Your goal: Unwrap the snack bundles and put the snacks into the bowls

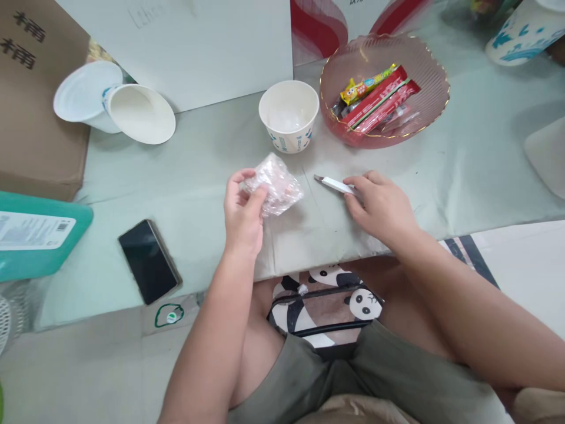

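Left hand [244,206], fingers pinched, holds a clear, crinkly plastic packet [279,187] over the pale green tabletop [212,147], near a white, blue-printed paper bowl [289,121]. Right hand [382,205], fingers curled in, grips a slim white cutter [334,184], metal tip toward the packet. Slick film could skid that tip into the left hand; a jerk could knock the bowl.

Before you, a table [198,156] under a pale green cover carries a blue-printed paper bowl [289,142], a scalloped pink bowl [426,82] just beside it, a patterned paper cup [523,41] far right, and, to your left, a phone [149,259] near the front edge
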